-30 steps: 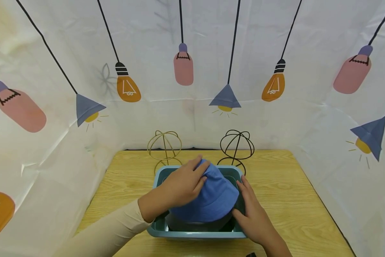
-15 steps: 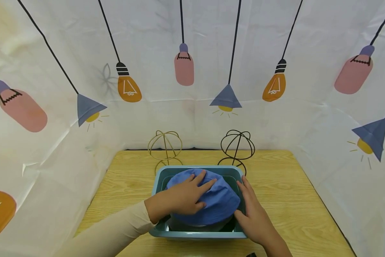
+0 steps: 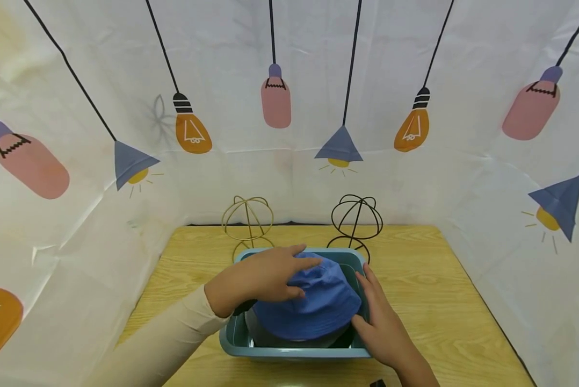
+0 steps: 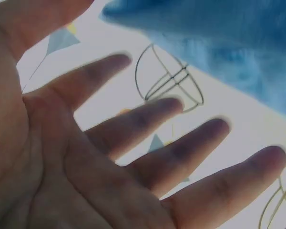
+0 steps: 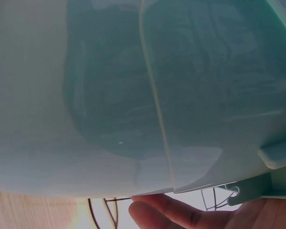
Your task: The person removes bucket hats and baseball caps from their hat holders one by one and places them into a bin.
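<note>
A blue bucket hat (image 3: 313, 306) lies in a blue-green rectangular plastic basin (image 3: 294, 353), on top of a dark grey item (image 3: 265, 338) mostly covered by it. Over the hat's left part is my left hand (image 3: 265, 271), fingers spread and holding nothing. In the left wrist view the same hand (image 4: 100, 143) shows its palm, with the blurred blue hat (image 4: 219, 28) beyond the fingers. My right hand (image 3: 383, 322) grips the basin's right rim, thumb on the inner side. The right wrist view shows the basin's outer wall (image 5: 109, 95) and fingertips (image 5: 152, 214) below it.
Behind the basin stand a gold wire stand (image 3: 247, 220) and a black wire stand (image 3: 357, 220), each dome-shaped. They share a wooden table (image 3: 429, 290) with the basin. White sheeting (image 3: 289, 177) printed with lamps encloses the back and sides. A small black object (image 3: 378, 383) shows at the front edge.
The hat's crown was raised in my left fingers, then lay down in the basin under a spread left hand. That hand has since lifted up and left. My right hand stayed on the rim.
</note>
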The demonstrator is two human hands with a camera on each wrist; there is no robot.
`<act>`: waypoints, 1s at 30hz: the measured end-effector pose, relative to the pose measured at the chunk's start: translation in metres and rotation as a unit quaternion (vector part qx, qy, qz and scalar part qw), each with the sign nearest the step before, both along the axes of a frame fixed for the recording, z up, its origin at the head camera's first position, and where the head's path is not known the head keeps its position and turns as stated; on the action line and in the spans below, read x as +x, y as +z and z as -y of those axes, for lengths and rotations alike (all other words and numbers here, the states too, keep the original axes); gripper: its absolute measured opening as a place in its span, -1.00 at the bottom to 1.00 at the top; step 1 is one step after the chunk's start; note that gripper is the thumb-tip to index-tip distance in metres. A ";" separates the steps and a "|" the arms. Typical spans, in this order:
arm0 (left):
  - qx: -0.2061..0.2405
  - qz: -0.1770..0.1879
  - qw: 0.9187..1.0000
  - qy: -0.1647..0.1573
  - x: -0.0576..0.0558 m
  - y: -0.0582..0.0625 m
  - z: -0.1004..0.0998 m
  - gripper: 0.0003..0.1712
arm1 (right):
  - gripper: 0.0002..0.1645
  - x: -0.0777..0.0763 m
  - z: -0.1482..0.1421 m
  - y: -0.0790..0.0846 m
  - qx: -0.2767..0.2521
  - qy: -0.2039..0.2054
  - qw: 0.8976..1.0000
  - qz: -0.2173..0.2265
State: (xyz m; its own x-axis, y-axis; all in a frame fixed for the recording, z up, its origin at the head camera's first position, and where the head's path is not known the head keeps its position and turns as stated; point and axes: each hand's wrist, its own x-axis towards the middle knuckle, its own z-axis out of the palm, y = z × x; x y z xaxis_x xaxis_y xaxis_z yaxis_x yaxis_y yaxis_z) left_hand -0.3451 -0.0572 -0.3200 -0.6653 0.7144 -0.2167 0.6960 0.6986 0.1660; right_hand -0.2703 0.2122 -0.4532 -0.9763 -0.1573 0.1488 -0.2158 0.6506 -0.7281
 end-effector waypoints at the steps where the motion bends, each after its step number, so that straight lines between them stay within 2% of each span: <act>1: -0.006 0.000 1.000 -0.005 -0.002 0.001 -0.001 -0.09 | -0.01 0.000 0.000 0.000 0.000 0.000 1.000 0.000; 4: -0.024 0.005 0.999 -0.026 -0.009 -0.009 -0.004 -0.03 | -0.01 0.000 0.000 -0.001 0.001 -0.002 1.000 0.002; 9: -0.050 -0.003 0.997 -0.051 -0.021 -0.047 -0.010 0.11 | 0.00 0.000 0.002 -0.003 0.002 -0.003 1.000 0.008; 15: -0.090 -0.011 0.995 -0.045 -0.023 -0.079 -0.017 0.21 | 0.01 -0.001 0.003 -0.003 0.000 0.000 1.000 0.005; 19: -0.105 -0.018 0.993 -0.041 -0.019 -0.096 -0.021 0.25 | 0.03 -0.002 0.003 -0.003 0.002 0.001 1.000 0.003; 26: -0.101 0.012 0.994 -0.052 -0.022 -0.123 -0.027 0.19 | 0.03 -0.003 0.001 -0.002 0.002 0.001 1.000 -0.003; 30: -0.118 0.002 0.992 -0.050 -0.022 -0.133 -0.032 0.11 | 0.02 -0.002 0.000 -0.001 0.002 0.001 1.000 -0.004</act>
